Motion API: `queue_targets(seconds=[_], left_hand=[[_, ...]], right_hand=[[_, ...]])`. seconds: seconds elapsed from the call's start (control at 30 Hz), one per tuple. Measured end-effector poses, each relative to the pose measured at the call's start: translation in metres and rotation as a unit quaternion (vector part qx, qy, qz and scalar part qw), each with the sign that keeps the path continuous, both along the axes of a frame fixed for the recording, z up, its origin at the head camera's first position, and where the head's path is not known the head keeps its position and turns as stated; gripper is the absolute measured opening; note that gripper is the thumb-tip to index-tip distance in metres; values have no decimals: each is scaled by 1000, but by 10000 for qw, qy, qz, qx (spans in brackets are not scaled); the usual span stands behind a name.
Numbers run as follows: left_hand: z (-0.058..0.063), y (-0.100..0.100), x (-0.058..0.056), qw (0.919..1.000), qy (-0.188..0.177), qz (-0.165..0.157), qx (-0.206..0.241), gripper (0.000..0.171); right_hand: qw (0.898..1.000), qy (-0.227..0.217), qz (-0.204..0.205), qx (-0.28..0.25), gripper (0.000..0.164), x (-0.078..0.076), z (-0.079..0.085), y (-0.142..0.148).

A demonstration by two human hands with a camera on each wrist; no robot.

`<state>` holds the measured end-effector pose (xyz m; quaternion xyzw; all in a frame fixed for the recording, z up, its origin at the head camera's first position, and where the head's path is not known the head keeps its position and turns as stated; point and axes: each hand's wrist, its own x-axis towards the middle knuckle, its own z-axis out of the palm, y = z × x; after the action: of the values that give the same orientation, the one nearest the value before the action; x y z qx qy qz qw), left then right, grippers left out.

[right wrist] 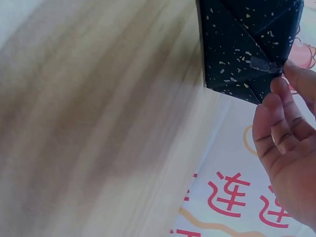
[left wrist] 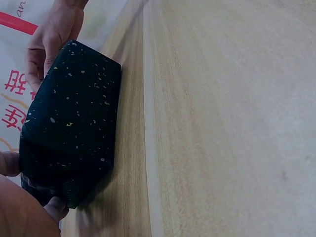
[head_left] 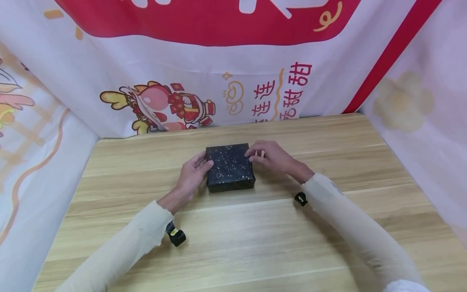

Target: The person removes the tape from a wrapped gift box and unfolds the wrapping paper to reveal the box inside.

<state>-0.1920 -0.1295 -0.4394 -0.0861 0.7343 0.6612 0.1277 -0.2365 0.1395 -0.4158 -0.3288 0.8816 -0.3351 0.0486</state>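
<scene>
A box wrapped in black paper with gold and white flecks (head_left: 230, 166) rests on the wooden table. My left hand (head_left: 191, 175) grips its left side, the thumb lying on the top edge and the other fingers against the side. At the opposite end, my right hand (head_left: 273, 156) pinches at the upper edge with thumb and fingertips. The right wrist view shows folded paper flaps on that end and a small strip of clear tape (right wrist: 261, 64), with the fingertips right at its outer end. In the left wrist view, the near end has creased folds under my left thumb.
The light wooden table (head_left: 233, 239) runs back to a white printed cloth (head_left: 233, 56) with red lettering and cartoon figures. Similar cloth hangs at both sides. Black wrist cameras sit at the left cuff (head_left: 176, 236) and right cuff (head_left: 300, 198).
</scene>
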Motion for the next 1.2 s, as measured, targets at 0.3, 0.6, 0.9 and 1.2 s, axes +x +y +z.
queue_targets(seconds=[0.3, 0.6, 0.9, 1.2], left_hand=[[0, 0, 0, 10000, -61, -5, -58, 61], [1, 1, 1, 10000, 34, 73, -49, 62], [0, 1, 0, 9999, -9, 96, -135, 61], [1, 1, 1, 9999, -41, 73, -90, 62]], right_hand=[[9958, 741, 11, 543, 13, -1, 2, -5], [9924, 831, 112, 905, 15, 2, -11, -10], [9993, 169, -1, 345, 16, 5, -14, -6], [9947, 802, -20, 647, 14, 3, -8, -8]])
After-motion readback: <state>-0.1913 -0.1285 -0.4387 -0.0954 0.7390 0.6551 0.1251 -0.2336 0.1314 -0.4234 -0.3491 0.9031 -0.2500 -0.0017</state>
